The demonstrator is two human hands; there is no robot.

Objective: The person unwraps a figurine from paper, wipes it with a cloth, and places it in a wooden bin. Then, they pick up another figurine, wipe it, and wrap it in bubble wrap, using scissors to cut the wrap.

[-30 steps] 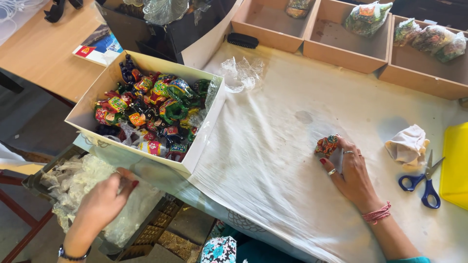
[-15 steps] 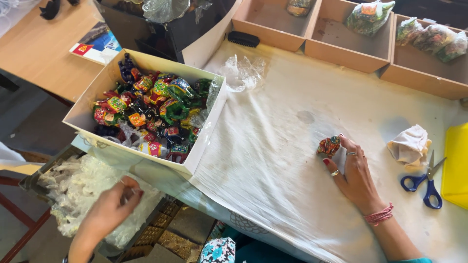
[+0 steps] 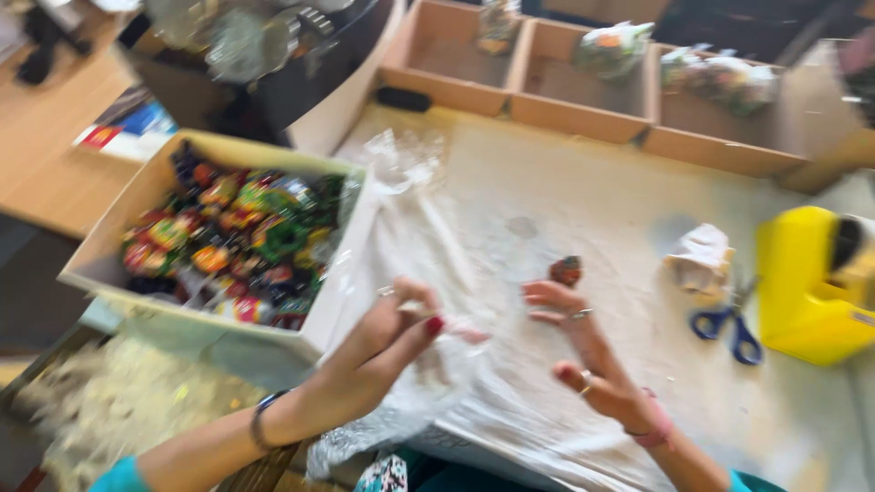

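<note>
Both hands hover over the white-covered bench [image 3: 583,210], near each other but not touching. Left hand [image 3: 392,342] has its fingers pinched together on a thin clear plastic bag [image 3: 428,383], which hangs crumpled below the fingertips over the bench's near edge. Right hand [image 3: 583,351] is open, palm turned up and fingers spread, holding nothing. A small wrapped sweet [image 3: 566,270], reddish and dark, lies on the bench just beyond the right hand's fingertips, and whether it touches them cannot be told through the blur. To the left, beside the left hand, stands a cardboard box [image 3: 137,205] full of brightly coloured wrapped sweets. Off to the right, well apart from the hands, lie a crumpled white scrap [image 3: 700,258], blue-handled scissors [image 3: 729,323] and a yellow plastic device [image 3: 807,282].
</note>
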